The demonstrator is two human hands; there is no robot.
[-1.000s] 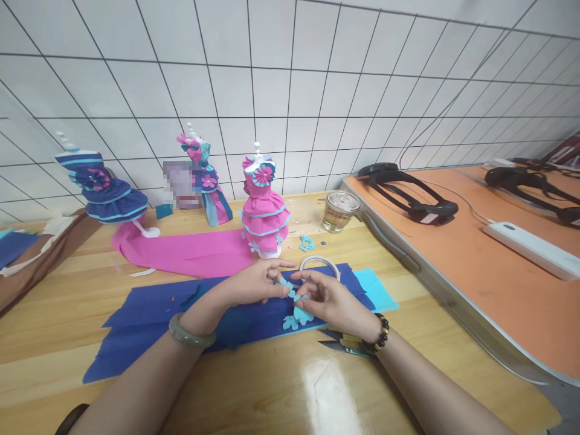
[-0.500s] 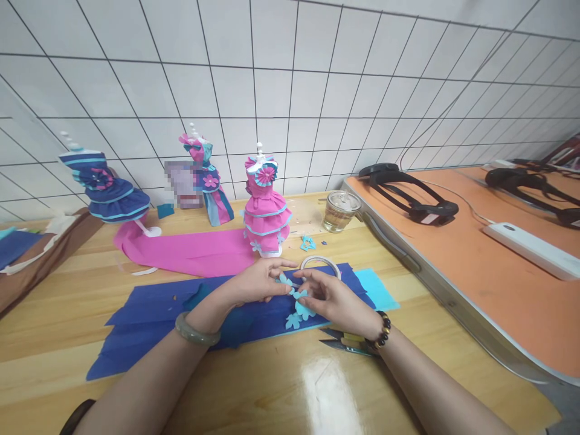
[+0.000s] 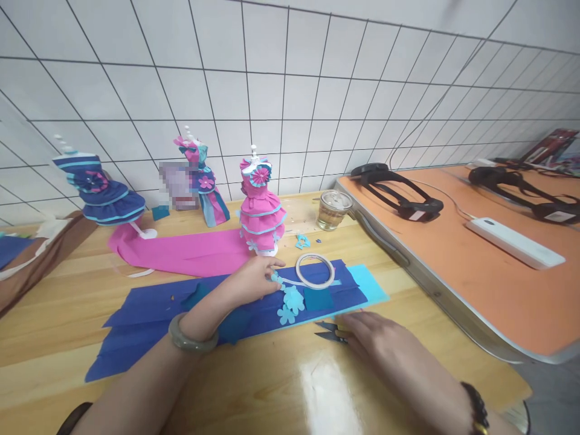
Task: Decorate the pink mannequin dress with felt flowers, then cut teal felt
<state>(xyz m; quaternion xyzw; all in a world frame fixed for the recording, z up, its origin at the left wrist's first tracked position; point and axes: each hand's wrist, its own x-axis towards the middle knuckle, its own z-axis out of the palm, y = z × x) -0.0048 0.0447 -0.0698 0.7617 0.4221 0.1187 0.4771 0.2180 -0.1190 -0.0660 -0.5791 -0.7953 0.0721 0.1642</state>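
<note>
My left hand (image 3: 259,279) is closed in a pinch on a small light blue paper flower (image 3: 276,278), just in front of the pink-dressed mini mannequin (image 3: 261,211). More light blue flower cutouts (image 3: 292,300) lie beneath it on dark blue crepe paper (image 3: 156,311). Close by, a roll of white tape (image 3: 298,275) rests on the same sheet, a loose strip running towards my left fingers. At the sheet's near edge, my right hand (image 3: 378,338) has its fingers together over the yellow handle of thread snips (image 3: 330,332). The dark blades point left on the table; my fingertips are partly hidden.
Two more dressed mannequins, one in blue (image 3: 111,193) and one in mixed colours (image 3: 208,187), stand at the back left beside a pink paper strip (image 3: 190,252). A lidded glass (image 3: 334,211) stands near the orange table (image 3: 453,260), which holds black headsets (image 3: 403,196) and a white power bank (image 3: 514,243).
My right hand has left the flowers and moved right and nearer to me, onto the thread snips. My left hand stays by the flowers. The view has shifted slightly.
</note>
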